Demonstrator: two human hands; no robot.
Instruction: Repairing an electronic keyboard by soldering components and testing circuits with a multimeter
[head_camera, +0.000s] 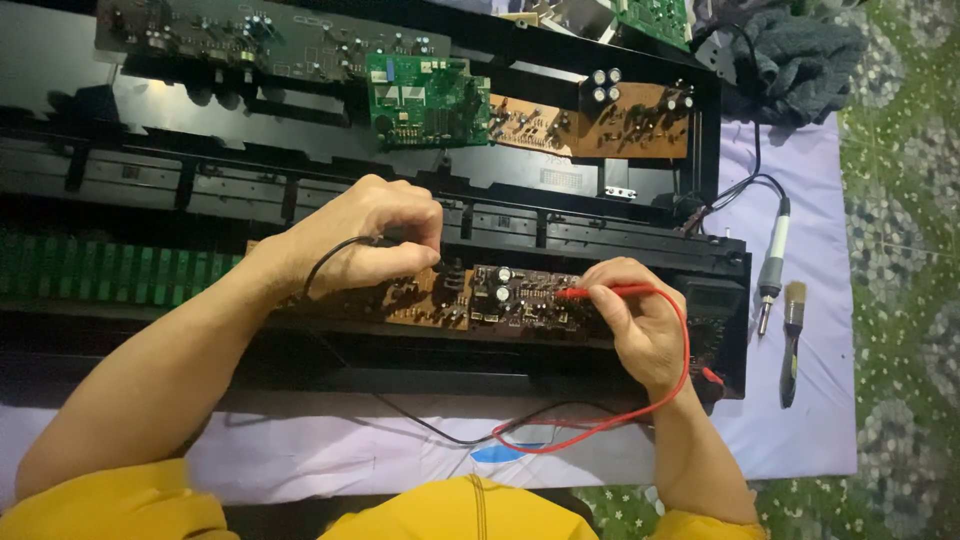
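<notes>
While hands probe—soldering iron, brush nearby

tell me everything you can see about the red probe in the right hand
The red probe is a slim, plastic-looking red test lead lying nearly level, its tip pointing left onto the brown circuit board. The right hand pinches it between thumb and fingers. Its tip itself is too small to make out. A thin red wire leaves its rear end, loops down past the wrist and curls back left across the pale cloth.
</notes>
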